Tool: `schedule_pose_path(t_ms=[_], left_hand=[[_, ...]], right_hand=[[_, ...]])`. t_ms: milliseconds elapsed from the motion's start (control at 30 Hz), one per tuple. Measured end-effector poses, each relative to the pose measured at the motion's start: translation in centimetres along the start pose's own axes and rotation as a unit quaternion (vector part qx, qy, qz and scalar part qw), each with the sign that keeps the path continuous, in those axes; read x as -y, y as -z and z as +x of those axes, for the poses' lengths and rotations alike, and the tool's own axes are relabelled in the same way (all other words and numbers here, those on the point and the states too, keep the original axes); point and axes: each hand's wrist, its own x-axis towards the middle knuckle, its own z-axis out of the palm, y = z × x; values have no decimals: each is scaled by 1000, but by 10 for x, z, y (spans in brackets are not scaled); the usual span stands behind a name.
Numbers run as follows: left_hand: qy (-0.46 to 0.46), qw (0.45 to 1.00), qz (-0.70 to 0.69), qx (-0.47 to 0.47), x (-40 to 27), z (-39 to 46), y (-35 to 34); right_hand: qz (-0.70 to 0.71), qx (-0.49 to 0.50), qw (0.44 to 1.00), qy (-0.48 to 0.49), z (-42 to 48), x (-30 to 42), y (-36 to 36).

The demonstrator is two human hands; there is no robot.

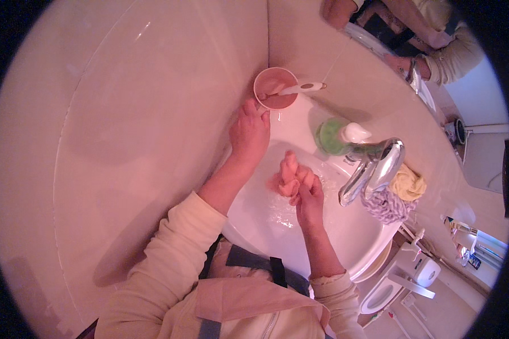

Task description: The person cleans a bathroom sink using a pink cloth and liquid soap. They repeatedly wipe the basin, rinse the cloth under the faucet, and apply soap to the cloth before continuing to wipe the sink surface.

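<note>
My left hand (251,127) reaches over the sink's back left corner, its fingers at the near side of a round pink cup (275,106). An electric toothbrush (301,88) leans in that cup, its handle over the rim. Whether these fingers grip the cup's handle or only touch it, I cannot tell. In my right hand (311,195) is a bunched, wet-looking pink cloth (290,176), held over the basin of the white sink (258,224). Water glints in the basin below.
A chrome faucet (377,165) rises at the sink's right, beside a green soap bottle (331,136) with a white pump. Behind it lie a yellow cloth (407,183) and a purple knitted cloth (388,205). A mirror (479,106) hangs beyond; a toilet (381,294) stands lower right.
</note>
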Motion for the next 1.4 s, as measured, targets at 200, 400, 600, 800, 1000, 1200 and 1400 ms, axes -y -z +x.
schedule_pose_path(t_ms=[200, 400, 600, 800, 1000, 1200, 1400], left_hand=[[-18, 986, -160, -36, 23, -39, 8], [64, 986, -140, 54, 38, -98, 48], [75, 987, -132, 48, 41, -113, 66], [53, 988, -147, 18, 21, -96, 77], [56, 987, -145, 45, 0, -62, 64], [-29, 991, -127, 0, -3, -16, 22], [-61, 996, -55, -21, 1, 11, -12]], right_hand=[[-300, -60, 915, 263, 25, 8, -49], [-656, -100, 663, 345, 106, 14, -58], [-646, -15, 702, 299, 139, 38, -84], [-404, 136, 848, 316, 124, -8, -68], [-411, 101, 893, 151, 65, -34, 3], [-718, -15, 651, 246, -3, -74, 91], [-691, 80, 716, -49, -42, -72, 88]])
